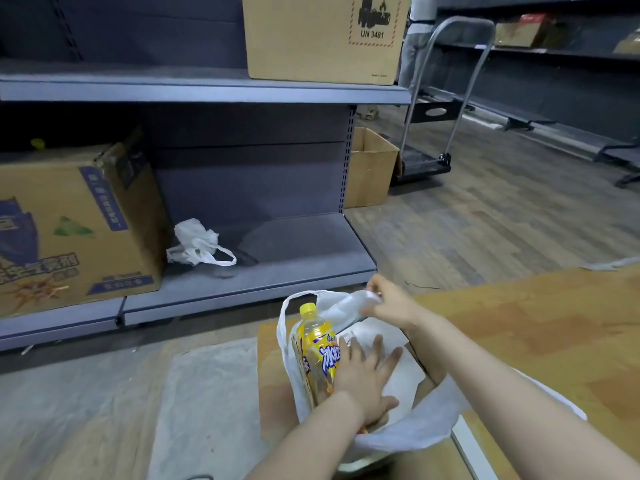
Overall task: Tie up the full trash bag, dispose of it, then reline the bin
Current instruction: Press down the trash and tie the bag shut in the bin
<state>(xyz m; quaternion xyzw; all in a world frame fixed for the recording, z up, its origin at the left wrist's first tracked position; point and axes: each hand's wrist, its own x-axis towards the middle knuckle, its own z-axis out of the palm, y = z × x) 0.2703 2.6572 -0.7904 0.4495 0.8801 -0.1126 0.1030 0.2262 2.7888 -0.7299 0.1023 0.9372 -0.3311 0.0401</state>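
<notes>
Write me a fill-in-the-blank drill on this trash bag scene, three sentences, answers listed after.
1. The clear plastic bottle with the orange label has a ____ cap.
2. The right hand pinches the rim of the white plastic trash bag, while the left hand rests on the ____.
3. The brown cardboard box on the upper shelf is marked UN ____.

Missing words: yellow; bottle; 3481

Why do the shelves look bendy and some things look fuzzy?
In the head view, the wide lens bows the grey metal shelf edge near the borders; the right hand, pinching the white plastic trash bag, is slightly smeared, as is the crumpled white bag on the bottom shelf; the yellow-capped drink bottle under the left hand stays fairly sharp; lighting is dim and even.
</notes>
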